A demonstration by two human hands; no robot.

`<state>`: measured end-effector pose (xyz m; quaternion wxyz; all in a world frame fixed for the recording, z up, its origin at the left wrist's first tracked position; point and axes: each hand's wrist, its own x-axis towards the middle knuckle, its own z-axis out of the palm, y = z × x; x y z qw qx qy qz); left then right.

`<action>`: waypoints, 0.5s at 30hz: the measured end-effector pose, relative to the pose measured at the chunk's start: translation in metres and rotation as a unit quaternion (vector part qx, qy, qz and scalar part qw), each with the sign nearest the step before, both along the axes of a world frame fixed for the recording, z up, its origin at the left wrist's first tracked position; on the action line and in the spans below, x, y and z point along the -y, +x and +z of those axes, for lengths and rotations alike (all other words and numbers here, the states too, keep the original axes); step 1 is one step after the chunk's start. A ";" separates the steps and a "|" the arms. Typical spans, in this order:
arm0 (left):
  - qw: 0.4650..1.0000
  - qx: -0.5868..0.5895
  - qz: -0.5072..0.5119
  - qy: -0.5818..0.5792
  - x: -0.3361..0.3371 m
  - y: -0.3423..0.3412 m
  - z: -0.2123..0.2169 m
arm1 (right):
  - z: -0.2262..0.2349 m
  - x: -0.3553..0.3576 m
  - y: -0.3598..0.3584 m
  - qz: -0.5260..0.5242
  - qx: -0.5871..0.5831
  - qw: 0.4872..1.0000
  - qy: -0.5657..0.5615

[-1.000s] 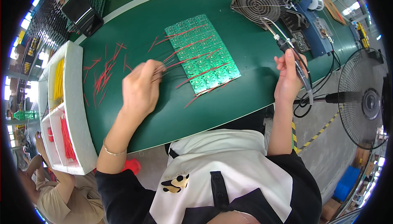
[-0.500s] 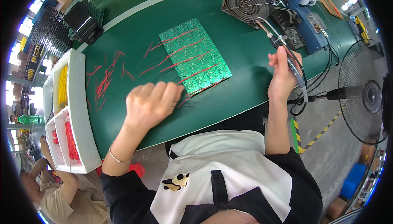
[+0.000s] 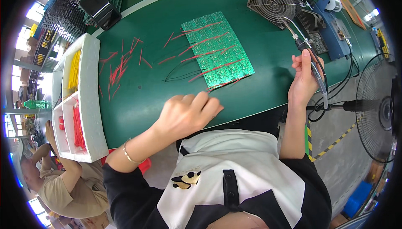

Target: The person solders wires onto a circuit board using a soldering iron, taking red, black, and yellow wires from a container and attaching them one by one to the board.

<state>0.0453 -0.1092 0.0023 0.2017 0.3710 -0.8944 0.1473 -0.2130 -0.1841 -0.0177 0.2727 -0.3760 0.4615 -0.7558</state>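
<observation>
A green panel of small circuit boards (image 3: 217, 49) lies on the green bench mat, with red wires (image 3: 209, 54) across it in rows. Thin black wires (image 3: 180, 76) stick out from its left side. My left hand (image 3: 190, 112) is closed just off the panel's near corner, above the front edge of the bench. Its fingers are curled, and whatever they may hold is hidden. My right hand (image 3: 305, 78) grips a soldering iron (image 3: 316, 75) with a metal feed tube beside its tip. The tip points up and away, in front of a round fan grille, apart from the panel.
Loose red wires (image 3: 119, 70) lie left of the panel. A white foam box (image 3: 94, 103) with yellow and red wires stands at the left. At the back right are a fume fan (image 3: 274, 3), a blue soldering unit (image 3: 331, 32) and a solder reel (image 3: 333, 2). A floor fan (image 3: 379, 107) stands right; a person (image 3: 71, 183) sits left.
My left hand has moved right and closer to my body, away from the panel's left side, uncovering the black wires. My right hand still holds the iron near the fan. The whole view has shifted.
</observation>
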 end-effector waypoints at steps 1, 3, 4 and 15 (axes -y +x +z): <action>1.000 0.007 0.001 -0.001 0.004 -0.003 -0.005 | 0.000 0.000 0.000 0.003 -0.001 1.000 -0.001; 1.000 0.021 0.015 -0.002 0.015 -0.002 -0.008 | -0.003 -0.002 -0.001 0.013 0.013 1.000 -0.008; 0.999 0.036 0.026 -0.002 0.020 -0.001 -0.010 | -0.002 -0.002 0.000 0.015 0.013 1.000 -0.010; 0.964 -0.178 -0.017 0.197 0.034 0.029 0.016 | 0.004 -0.037 0.025 0.191 -0.033 0.980 0.044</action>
